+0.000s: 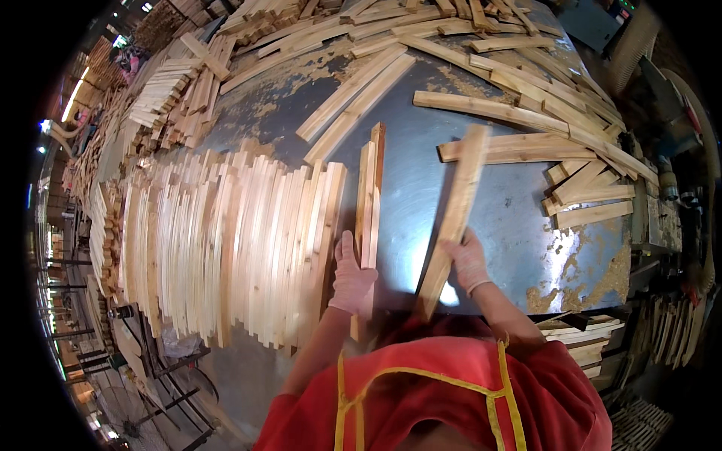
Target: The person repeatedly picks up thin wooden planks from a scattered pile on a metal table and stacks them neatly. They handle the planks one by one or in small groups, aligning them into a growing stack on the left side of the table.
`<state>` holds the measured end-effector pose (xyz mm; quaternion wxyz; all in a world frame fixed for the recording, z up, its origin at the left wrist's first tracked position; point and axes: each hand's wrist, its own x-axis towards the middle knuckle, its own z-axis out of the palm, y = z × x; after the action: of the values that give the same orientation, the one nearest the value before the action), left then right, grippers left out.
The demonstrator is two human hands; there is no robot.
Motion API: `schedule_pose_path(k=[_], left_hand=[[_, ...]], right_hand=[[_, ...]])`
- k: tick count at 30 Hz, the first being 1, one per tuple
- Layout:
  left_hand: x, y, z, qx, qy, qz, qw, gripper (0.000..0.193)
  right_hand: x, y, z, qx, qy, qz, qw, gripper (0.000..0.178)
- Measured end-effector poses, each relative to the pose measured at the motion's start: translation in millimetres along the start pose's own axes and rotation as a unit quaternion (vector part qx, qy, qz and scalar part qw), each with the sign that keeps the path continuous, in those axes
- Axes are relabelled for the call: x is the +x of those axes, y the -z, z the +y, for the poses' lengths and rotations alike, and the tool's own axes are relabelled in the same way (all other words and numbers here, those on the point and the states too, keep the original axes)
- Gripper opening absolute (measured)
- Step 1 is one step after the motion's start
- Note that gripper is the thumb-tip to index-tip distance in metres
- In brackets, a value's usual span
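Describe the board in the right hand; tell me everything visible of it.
The board is long, narrow and flat, of pale, bare-looking wood, slightly blurred. The right hand grips its right edge toward its near end. It slants over the shiny table, far end leaning right; whether it touches the table is unclear.

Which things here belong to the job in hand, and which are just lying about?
Likely the job:
board in the right hand
boards the left hand touches
row of boards
metal table

Likely just lying about:
sawdust
stacked timber below the table edge
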<state>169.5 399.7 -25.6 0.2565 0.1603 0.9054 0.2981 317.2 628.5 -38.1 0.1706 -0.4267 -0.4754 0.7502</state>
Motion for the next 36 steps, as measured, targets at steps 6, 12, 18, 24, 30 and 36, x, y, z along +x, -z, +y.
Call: schedule_pose_path(k=[6,12,18,24,30,36], left_hand=[[-44.5,30.6,-49.5,-0.246,0.024,-0.158,0.956,0.085],[-82.8,41.4,-41.7,0.089,-0.126,0.117,0.981,0.071],[-58.2,36.8,-38.9,0.259,-0.160,0.137,0.943,0.081],[-47.8,30.1,-64.8,0.309,-0.228,0.175,0.906,0.078],[-41.0,30.2,-56.8,0.285,-0.220,0.169,0.917,0.066],[-38.7,36.3,-39.0,0.308,-0.194,0.141,0.921,0.061]], right_hand=[[-30.5,-71.0,40.7,-0.273,-0.024,-0.113,0.955,0.041],[-52.1,-138.8,38.8,-0.378,0.019,-0.380,0.844,0.054],[33.9,-101.1,6.9,-0.252,0.032,-0.374,0.892,0.033],[179.0,41.7,-154.1,-0.576,0.296,0.024,0.762,0.050],[235.5,112.5,-226.9,-0.816,0.174,-0.065,0.547,0.091],[204.0,109.0,-206.1,-0.886,0.145,-0.108,0.426,0.105]])
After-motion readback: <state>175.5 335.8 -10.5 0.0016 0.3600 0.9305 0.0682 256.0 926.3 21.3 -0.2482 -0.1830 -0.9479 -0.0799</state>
